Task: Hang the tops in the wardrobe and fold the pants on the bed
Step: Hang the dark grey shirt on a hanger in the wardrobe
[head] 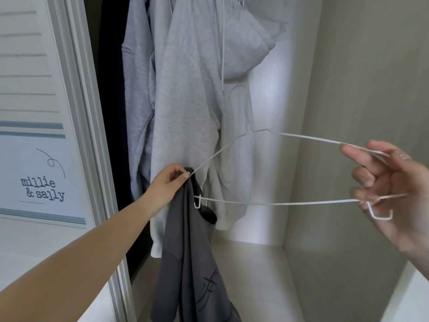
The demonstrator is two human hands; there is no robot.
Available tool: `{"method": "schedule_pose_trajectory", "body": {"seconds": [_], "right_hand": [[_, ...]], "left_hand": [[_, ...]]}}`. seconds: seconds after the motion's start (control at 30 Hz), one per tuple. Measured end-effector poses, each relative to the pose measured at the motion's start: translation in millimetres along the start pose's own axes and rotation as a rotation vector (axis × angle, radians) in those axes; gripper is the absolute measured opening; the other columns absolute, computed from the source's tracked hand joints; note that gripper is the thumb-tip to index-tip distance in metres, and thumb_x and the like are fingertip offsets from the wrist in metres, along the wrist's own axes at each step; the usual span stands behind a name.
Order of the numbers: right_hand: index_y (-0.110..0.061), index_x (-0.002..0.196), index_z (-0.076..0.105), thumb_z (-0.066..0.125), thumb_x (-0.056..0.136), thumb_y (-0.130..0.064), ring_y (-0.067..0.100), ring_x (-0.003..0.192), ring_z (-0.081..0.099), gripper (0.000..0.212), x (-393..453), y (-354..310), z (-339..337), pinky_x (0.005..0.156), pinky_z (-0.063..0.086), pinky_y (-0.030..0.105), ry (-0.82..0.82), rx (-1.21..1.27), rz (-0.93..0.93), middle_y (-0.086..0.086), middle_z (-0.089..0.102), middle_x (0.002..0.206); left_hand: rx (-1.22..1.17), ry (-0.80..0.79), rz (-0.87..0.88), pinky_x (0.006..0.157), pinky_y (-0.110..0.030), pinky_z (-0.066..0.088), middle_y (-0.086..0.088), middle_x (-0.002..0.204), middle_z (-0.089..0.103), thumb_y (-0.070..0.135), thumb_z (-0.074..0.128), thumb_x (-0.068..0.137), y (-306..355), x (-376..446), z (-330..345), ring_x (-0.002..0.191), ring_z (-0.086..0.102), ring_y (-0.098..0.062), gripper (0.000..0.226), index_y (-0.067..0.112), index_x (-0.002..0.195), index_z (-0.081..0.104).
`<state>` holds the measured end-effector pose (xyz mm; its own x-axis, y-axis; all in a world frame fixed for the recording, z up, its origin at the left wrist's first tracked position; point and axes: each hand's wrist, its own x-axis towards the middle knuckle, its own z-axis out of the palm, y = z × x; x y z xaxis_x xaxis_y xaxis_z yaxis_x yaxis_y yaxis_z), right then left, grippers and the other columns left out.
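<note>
Down at center frame, your left hand (pixel 170 182) is pinching the shoulder of the dark grey top (pixel 192 263) right against one end of the white wire hanger (pixel 278 202), and the rest of the top hangs loose below it. Your right hand (pixel 390 182) at the right edge has its fingers curled round the hanger's other end, top and bottom wire both.

I'd say you're mid-threading, so keep that right hand steady and slide the fabric along the upper wire instead of tugging it. The little notch hook (pixel 197 203) near your left thumb looks like it could snag the neckline.

For room, the light grey hoodie (pixel 192 101) hangs just behind the hanger, touching or nearly. The wardrobe side wall (pixel 359 77) fills the right of the frame, and the door frame (pixel 79 112) sits left. Open space is lower middle, above the shelf (pixel 255 263).
</note>
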<state>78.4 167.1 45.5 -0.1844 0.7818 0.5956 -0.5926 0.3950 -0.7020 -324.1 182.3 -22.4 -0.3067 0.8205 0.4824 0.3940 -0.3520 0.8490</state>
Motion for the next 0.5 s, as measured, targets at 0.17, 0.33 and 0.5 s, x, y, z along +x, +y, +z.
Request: {"method": "schedule_pose_trajectory", "body": {"seconds": [0.17, 0.33, 0.5], "right_hand": [[-0.027, 0.086, 0.073, 0.03, 0.097, -0.02, 0.007, 0.051, 0.047, 0.045, 4, 11, 9, 0.042, 0.033, 0.01, -0.058, -0.01, 0.052, 0.009, 0.073, 0.099], [-0.026, 0.081, 0.075, 0.04, 0.085, -0.027, 0.007, 0.051, 0.049, 0.035, 7, 34, 23, 0.041, 0.03, 0.011, -0.118, -0.019, 0.142, 0.009, 0.074, 0.095], [-0.028, 0.092, 0.076, 0.055, 0.074, -0.057, 0.006, 0.06, 0.059, 0.041, 25, 40, 5, 0.055, 0.043, 0.013, -0.104, 0.126, 0.267, -0.001, 0.074, 0.091]], "left_hand": [[-0.016, -0.136, 0.059, 0.081, -0.019, 0.042, 0.016, 0.076, 0.066, 0.012, 0.06, 0.091, 17, -6, 3, 0.076, 0.058, 0.002, 0.02, 0.028, 0.079, 0.064], [-0.079, -0.19, 0.185, 0.073, -0.007, 0.042, 0.018, 0.072, 0.063, 0.003, 0.057, 0.091, 47, -14, 26, 0.072, 0.056, 0.005, 0.017, 0.016, 0.082, 0.06], [-0.15, -0.156, 0.245, 0.07, -0.008, 0.043, 0.018, 0.067, 0.062, 0.003, 0.057, 0.091, 66, -21, 26, 0.067, 0.054, 0.005, 0.016, 0.017, 0.083, 0.059]]}}
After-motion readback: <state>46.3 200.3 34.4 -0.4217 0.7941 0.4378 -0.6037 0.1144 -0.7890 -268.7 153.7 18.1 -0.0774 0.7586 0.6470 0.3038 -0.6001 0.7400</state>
